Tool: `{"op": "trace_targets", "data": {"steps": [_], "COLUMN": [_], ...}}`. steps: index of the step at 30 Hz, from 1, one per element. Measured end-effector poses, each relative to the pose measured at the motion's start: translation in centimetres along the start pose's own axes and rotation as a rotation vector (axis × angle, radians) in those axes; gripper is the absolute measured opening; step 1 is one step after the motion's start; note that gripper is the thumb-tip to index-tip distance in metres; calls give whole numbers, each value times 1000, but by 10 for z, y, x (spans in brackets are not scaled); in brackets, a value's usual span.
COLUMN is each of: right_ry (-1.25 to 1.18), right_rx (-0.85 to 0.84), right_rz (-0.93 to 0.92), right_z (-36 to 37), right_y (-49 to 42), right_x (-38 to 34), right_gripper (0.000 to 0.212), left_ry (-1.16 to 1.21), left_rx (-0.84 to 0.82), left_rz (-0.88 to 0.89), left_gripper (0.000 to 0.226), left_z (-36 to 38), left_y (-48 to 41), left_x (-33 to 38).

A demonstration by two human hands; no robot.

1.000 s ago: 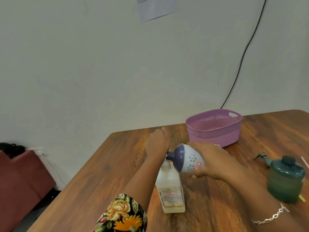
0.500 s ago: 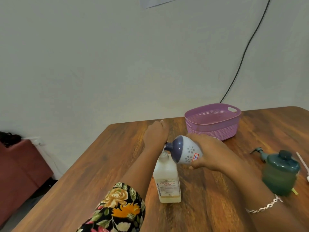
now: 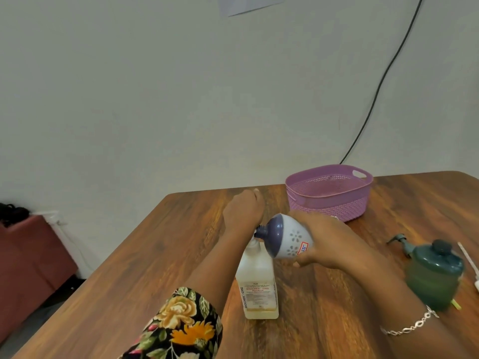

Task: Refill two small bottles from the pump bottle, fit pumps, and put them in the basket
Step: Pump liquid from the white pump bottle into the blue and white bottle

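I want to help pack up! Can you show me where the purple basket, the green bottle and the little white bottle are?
purple basket (image 3: 329, 206), head view, on its front wall.
green bottle (image 3: 428, 285), head view, on its see-through body.
little white bottle (image 3: 293, 241), head view, on its flowered white side.

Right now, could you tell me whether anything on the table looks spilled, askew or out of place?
No spill shows on the table. The small white and purple bottle is tilted almost sideways in the right hand, neck at the clear bottle's top, which looks deliberate. A loose pump lies behind the green bottle.
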State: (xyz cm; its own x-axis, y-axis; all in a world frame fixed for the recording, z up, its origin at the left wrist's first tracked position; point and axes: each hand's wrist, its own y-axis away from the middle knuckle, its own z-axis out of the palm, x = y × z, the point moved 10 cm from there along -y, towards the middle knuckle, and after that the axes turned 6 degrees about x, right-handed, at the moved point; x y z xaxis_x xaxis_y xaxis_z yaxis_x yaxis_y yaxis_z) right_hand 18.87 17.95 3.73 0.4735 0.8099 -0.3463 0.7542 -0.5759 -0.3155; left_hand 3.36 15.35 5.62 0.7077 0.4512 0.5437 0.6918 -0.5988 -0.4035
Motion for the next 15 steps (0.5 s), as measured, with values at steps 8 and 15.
{"op": "trace_targets", "data": {"steps": [8, 15], "right_ry": [-109, -22], "right_rx": [22, 18], "right_rz": [-3, -8], "right_z": [-4, 0], "right_y": [2, 4], "right_x": [-1, 1], "right_gripper": [75, 74], "left_ry": [81, 28], "left_rx": [-12, 32], "left_rz": [-12, 32], "left_gripper": [47, 46], "left_z": [-4, -5], "left_y": [-8, -1], "left_x": [3, 6]}}
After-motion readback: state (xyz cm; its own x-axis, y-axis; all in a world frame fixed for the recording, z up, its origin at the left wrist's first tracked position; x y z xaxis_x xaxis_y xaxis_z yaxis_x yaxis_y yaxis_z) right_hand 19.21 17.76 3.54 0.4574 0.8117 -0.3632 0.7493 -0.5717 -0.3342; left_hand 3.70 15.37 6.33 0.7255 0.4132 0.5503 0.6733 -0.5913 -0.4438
